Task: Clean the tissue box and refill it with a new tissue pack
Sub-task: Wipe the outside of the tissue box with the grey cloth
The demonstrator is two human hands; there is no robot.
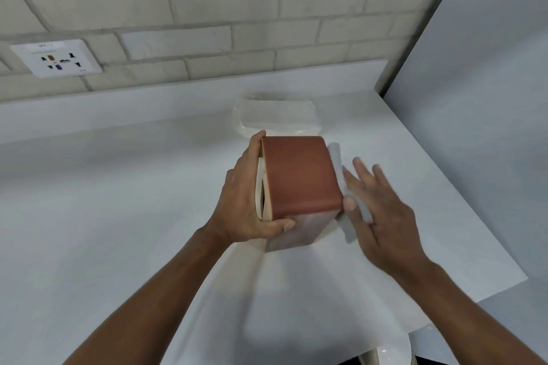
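Wiping stage, head view: box [299,178] stands on end on the counter [118,201], long axis running away from the person.
Left hand [246,201]: clamped around the box's left side, thumb on the near edge.
Right hand [382,216]: fingers spread flat, pressing a cloth [336,154] to the right face.
Tissue pack [275,117]: just behind the box, nearer the right hand, untouched.

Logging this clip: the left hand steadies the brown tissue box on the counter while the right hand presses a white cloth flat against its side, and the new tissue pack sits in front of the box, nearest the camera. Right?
One detail is off. The head view shows the new tissue pack behind the tissue box, toward the brick wall, not nearest the camera. The left hand does steady the box, and the right hand presses the white cloth against its side.
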